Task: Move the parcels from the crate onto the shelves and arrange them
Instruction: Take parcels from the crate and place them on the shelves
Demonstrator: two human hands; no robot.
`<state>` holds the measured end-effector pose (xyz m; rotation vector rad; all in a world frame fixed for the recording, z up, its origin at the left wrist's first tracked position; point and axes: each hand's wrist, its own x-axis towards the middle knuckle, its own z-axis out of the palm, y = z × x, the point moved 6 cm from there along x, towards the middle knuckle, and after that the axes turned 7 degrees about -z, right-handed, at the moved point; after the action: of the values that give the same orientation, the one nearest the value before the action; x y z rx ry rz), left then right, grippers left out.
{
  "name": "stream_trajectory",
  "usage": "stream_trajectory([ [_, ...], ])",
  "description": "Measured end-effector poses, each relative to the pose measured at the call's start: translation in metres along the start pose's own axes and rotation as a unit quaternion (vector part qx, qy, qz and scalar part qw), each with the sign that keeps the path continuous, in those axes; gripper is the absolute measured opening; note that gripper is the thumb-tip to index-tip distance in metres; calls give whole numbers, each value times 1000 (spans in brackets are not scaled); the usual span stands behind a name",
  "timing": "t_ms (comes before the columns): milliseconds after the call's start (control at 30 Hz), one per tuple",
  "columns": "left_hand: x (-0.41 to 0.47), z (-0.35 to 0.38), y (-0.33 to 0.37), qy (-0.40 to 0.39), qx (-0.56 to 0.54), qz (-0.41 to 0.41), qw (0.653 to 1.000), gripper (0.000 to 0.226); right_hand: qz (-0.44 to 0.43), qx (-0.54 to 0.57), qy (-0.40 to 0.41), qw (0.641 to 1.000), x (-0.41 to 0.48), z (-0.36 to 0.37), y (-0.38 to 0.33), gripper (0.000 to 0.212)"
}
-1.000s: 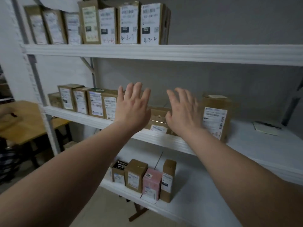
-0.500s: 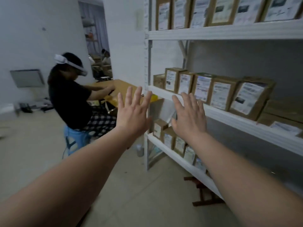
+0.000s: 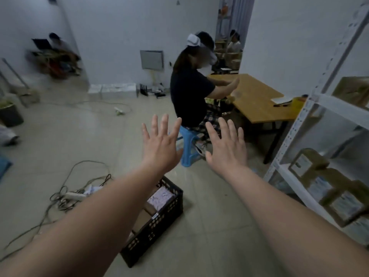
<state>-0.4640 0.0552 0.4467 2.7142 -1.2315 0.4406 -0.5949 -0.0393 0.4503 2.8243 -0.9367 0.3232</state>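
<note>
A black plastic crate (image 3: 165, 214) stands on the floor below my left forearm, with a white patterned parcel (image 3: 160, 197) and brown cardboard parcels (image 3: 142, 218) inside. My left hand (image 3: 160, 147) and my right hand (image 3: 226, 149) are stretched out in front of me above the floor, fingers spread, holding nothing. The white shelf unit (image 3: 299, 124) is at the right edge, with brown labelled parcels (image 3: 327, 186) on its lower shelves.
A person in a black top sits on a blue stool (image 3: 188, 148) at a wooden table (image 3: 257, 98) just beyond my hands. Cables and a power strip (image 3: 73, 194) lie on the floor to the left. Another person sits far left.
My view has swung left and down from the shelves to the floor, bringing the crate into sight. Both hands stayed outstretched and empty.
</note>
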Motion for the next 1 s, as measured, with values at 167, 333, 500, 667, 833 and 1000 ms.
stream_trajectory([
  [167,12,37,-65,-56,42,-67,995,87,-68,19,-23,997,56,40,-54,78],
  [333,37,72,-122,-87,61,-141,984,89,-141,31,-58,988,112,90,-102,81],
  [500,60,118,-160,-130,59,-208,968,90,-205,41,-111,972,162,141,-132,83],
  [667,62,179,-192,-176,33,-273,945,89,-254,23,-156,954,200,206,-152,82],
  [833,37,243,-219,-244,26,-307,920,89,-294,-4,-226,929,204,283,-179,83],
  [1000,28,309,-250,-310,18,-312,898,91,-310,-9,-273,910,210,349,-208,86],
])
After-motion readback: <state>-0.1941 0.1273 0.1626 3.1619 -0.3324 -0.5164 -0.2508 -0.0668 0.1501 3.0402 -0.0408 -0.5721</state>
